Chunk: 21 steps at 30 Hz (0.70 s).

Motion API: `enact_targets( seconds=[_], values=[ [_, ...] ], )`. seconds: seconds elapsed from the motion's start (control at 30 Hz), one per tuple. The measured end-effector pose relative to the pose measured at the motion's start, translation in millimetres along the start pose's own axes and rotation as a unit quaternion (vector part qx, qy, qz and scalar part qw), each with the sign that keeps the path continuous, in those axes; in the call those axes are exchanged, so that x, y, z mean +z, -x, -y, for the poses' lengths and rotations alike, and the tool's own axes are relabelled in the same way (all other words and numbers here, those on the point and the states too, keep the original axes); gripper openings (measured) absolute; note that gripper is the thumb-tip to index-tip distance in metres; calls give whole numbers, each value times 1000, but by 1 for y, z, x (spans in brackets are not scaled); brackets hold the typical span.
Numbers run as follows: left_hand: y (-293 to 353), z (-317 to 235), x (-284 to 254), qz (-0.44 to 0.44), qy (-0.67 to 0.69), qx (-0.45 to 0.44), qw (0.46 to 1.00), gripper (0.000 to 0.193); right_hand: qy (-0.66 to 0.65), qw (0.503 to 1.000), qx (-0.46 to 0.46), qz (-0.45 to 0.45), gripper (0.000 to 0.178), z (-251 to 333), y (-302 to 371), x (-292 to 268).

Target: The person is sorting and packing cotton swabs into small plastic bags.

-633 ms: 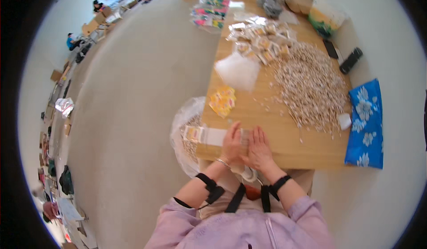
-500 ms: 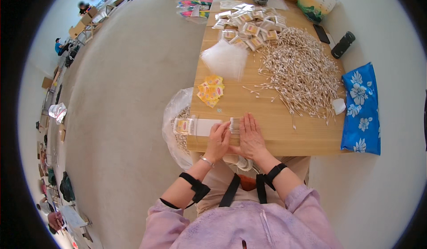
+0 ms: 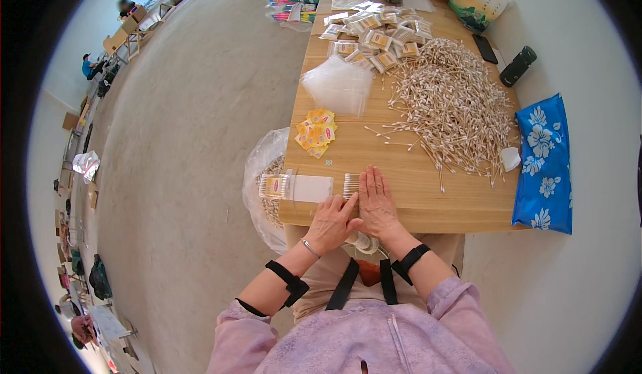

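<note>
Small flat row of thin, white-tipped cotton swabs (image 3: 351, 184) sits near the front edge of the smooth, pale wood-grain table (image 3: 428, 207). Left hand (image 3: 330, 223) is a bit lower than half a second ago, index finger now poked out at the row's lower end, the others loosely bent. Right hand (image 3: 378, 208) is still flat alongside, fingers straight and pretty much together. Left of that: a white rectangular slab (image 3: 313, 189) and a shiny clear-plastic swab pack (image 3: 274, 187).
</note>
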<state>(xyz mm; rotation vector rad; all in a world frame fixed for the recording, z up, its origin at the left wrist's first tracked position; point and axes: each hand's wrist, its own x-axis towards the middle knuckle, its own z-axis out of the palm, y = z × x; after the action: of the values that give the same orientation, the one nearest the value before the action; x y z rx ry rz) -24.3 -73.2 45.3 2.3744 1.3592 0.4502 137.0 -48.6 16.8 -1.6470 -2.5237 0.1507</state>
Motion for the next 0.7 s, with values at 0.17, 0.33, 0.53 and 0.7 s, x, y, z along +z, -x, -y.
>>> enact_targets(
  seconds=[0.17,0.33,0.53,0.7],
  values=[
    [1,2,1,6,10,4,1000,60,3,1000,6,7,88,1,-3,0],
    [0,2,2,2,10,5,1000,62,23,1000,5,-15,87,-2,-3,9],
    [-3,0,2,9,28,-33,999,64,-5,1000,2,-9,88,-1,-2,3],
    [-6,-1,3,10,7,-31,999,65,54,999,1,1,93,0,-2,3]
  ],
)
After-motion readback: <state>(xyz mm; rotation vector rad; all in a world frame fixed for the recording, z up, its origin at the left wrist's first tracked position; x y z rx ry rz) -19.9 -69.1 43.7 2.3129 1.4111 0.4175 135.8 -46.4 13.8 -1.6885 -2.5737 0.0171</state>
